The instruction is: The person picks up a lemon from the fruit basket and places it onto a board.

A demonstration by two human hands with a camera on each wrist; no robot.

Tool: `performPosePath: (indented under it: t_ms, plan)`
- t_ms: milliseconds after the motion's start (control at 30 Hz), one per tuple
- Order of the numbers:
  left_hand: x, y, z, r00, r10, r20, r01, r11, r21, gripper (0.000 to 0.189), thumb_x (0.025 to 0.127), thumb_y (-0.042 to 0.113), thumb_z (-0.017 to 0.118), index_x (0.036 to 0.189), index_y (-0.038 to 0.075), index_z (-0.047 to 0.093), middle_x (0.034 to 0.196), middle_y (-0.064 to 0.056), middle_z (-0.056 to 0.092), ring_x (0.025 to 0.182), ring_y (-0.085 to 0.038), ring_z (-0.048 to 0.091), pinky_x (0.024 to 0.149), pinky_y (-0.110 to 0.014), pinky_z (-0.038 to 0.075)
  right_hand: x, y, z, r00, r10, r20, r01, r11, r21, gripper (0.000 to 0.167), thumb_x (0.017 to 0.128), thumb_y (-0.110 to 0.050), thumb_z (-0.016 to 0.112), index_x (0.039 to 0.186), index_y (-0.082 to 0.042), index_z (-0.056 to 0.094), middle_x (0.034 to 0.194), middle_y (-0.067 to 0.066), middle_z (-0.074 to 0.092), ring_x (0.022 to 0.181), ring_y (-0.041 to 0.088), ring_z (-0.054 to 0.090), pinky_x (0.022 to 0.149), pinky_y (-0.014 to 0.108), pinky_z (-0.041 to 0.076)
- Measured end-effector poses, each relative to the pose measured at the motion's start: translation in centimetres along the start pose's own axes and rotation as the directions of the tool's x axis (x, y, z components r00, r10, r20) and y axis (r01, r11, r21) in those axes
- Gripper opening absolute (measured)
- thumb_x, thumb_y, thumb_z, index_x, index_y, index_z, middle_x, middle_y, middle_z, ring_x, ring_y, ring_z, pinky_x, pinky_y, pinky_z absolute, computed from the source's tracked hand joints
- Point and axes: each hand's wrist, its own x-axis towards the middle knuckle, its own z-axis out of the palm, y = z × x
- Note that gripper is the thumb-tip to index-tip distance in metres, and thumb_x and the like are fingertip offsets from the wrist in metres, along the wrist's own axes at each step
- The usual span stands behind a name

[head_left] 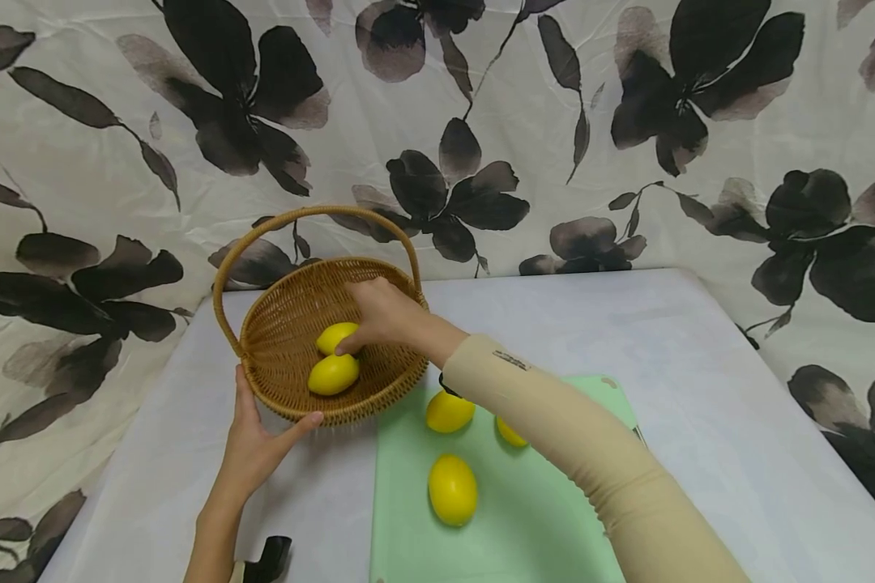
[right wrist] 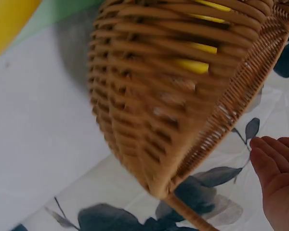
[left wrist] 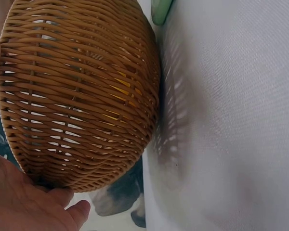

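A brown wicker basket (head_left: pixel 280 336) with a tall arched handle stands at the back left of the table. Two lemons lie inside it, a nearer lemon (head_left: pixel 333 376) and a farther lemon (head_left: pixel 333 336). My left hand (head_left: pixel 251 453) holds the basket's near left rim between thumb and fingers. Over the basket's mouth is my right hand (head_left: pixel 386 314), its thumb close to the lemons. In the right wrist view that hand's fingers look loosely extended, with nothing visible in them. Yellow shows through the weave in both wrist views.
Right of the basket lies a light green cutting board (head_left: pixel 408 534). On it are a front lemon (head_left: pixel 453 490), another lemon (head_left: pixel 449 412) behind it, and a third lemon (head_left: pixel 510 432) partly hidden by my right sleeve (head_left: pixel 569 429). A floral cloth (head_left: pixel 554 162) hangs behind the white table (head_left: pixel 554 316).
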Motion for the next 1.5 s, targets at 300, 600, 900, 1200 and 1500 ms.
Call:
performPosePath:
  t_ms: [300, 600, 900, 1200, 1500]
  plan:
    - [-0.1, -0.2, 0.2, 1.0, 0.01, -0.007, -0.01, 1.0, -0.016, 0.123, 0.081, 0.035, 0.076, 0.148, 0.03, -0.028, 0.16, -0.006, -0.019, 0.148, -0.042, -0.007, 0.111, -0.071, 0.009, 1.0, -0.2, 1.7, 0.999, 0.004, -0.045, -0.005, 1.0, -0.019, 0.091, 0.072, -0.048, 0.081, 0.141, -0.001, 0.045, 0.132, 0.013, 0.06, 0.119, 0.021, 0.06, 0.098, 0.027, 0.051]
    - [-0.1, 0.0, 0.3, 1.0, -0.001, 0.001, 0.001, 1.0, -0.008, 0.124, 0.081, 0.035, 0.076, 0.148, 0.029, -0.028, 0.16, -0.007, -0.019, 0.147, -0.043, -0.006, 0.111, -0.07, 0.01, 2.0, -0.2, 2.3, 1.0, 0.026, -0.013, -0.026, 0.998, -0.062, 0.061, 0.072, -0.049, 0.08, 0.111, -0.008, 0.058, 0.086, 0.0, 0.061, 0.077, 0.01, 0.059, 0.067, 0.02, 0.05]
    - [0.0, 0.1, 0.4, 1.0, -0.007, 0.012, 0.007, 1.0, 0.002, 0.124, 0.081, 0.036, 0.076, 0.148, 0.029, -0.029, 0.16, -0.006, -0.019, 0.147, -0.043, -0.005, 0.111, -0.071, 0.011, 2.2, -0.1, 3.7, 0.988, 0.069, 0.139, -0.053, 0.992, -0.116, 0.056, 0.073, -0.05, 0.079, 0.107, -0.01, 0.061, 0.089, -0.004, 0.059, 0.074, 0.007, 0.053, 0.063, 0.018, 0.046]
    - [-0.2, -0.2, 0.2, 1.0, -0.016, -0.002, 0.016, 1.0, -0.004, 0.124, 0.081, 0.034, 0.076, 0.148, 0.029, -0.028, 0.16, -0.006, -0.02, 0.147, -0.043, -0.006, 0.112, -0.069, 0.01, 2.2, -1.1, 6.2, 0.981, 0.049, 0.19, -0.017, 0.986, -0.165, 0.049, 0.081, -0.04, 0.076, 0.119, -0.012, 0.063, 0.107, -0.003, 0.065, 0.085, 0.005, 0.058, 0.074, 0.018, 0.049]
    - [-0.1, 0.1, 0.3, 1.0, 0.001, 0.002, -0.001, 1.0, -0.011, 0.123, 0.081, 0.033, 0.076, 0.148, 0.03, -0.028, 0.16, -0.006, -0.019, 0.147, -0.042, -0.007, 0.113, -0.068, 0.009, 2.3, -1.4, 7.3, 0.984, 0.058, 0.166, -0.018, 0.973, -0.23, 0.041, 0.084, -0.039, 0.073, 0.118, -0.019, 0.063, 0.107, -0.008, 0.065, 0.092, 0.004, 0.058, 0.08, 0.02, 0.052]
